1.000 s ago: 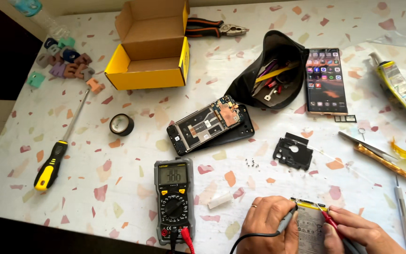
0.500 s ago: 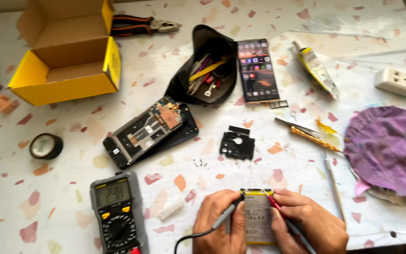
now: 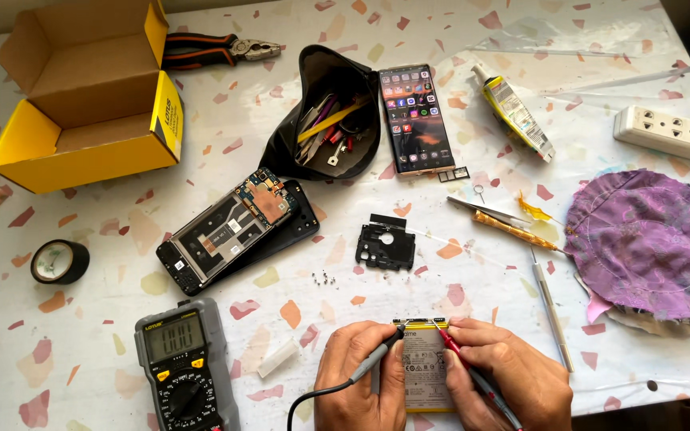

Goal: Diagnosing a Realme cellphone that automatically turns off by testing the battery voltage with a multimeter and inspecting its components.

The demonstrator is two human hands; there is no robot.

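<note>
White tabletop w/ pink and orange flecks (image 3: 121, 335), seen from above. At the near edge lies a flat white phone battery w/ yellow rim (image 3: 423, 367). Left hand (image 3: 361, 383) pinches a black probe (image 3: 377, 361), right hand (image 3: 505, 379) pinches a red probe (image 3: 461, 355); both tips touch the battery's top edge. A grey-and-black digital multimeter (image 3: 185, 367) sits to the left, an opened black smartphone (image 3: 237, 231) beyond it.

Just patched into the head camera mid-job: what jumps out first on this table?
At the near edge, the left hand and right hand press a black probe and a red probe to the top of a flat phone battery. Left of them lies a multimeter. Mid-table sits an opened phone with its board exposed, and an open yellow box fills the far left corner.
</note>
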